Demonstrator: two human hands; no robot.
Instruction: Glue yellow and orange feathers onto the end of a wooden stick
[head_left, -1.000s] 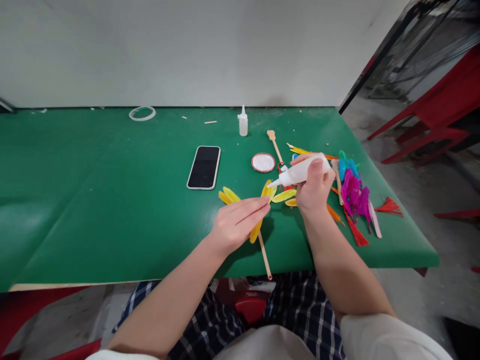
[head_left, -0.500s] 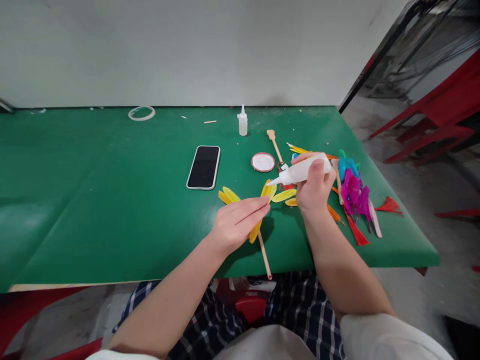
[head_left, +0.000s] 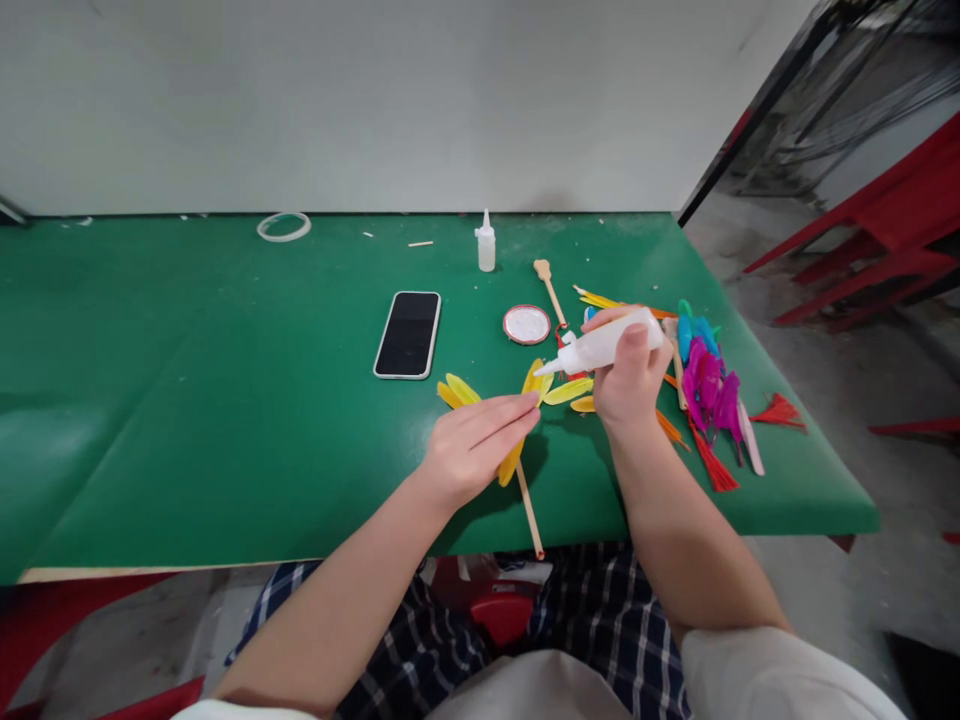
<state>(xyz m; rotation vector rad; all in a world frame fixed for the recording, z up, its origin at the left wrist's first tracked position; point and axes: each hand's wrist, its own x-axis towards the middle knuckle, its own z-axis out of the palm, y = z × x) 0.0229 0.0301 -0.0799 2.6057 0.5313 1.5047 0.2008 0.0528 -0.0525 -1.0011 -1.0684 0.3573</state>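
Green table point(head_left: 225, 480) spans the middle of the frame I'm watching, below a pale wall point(head_left: 375, 100). Just below centre, the left hand point(head_left: 480, 445) has its fingers together, pinching a yellow feather point(head_left: 512, 465) by a wooden stick point(head_left: 531, 515). Right of centre, the right hand point(head_left: 634, 385) wraps a white bottle point(head_left: 604, 343), nozzle at the feather's upper end; whether they touch I can't tell. I'd expect the feather to be almost weightless and easily creased, best pinched lightly mid-length, and the bottle light and squeezable, best held round its body.
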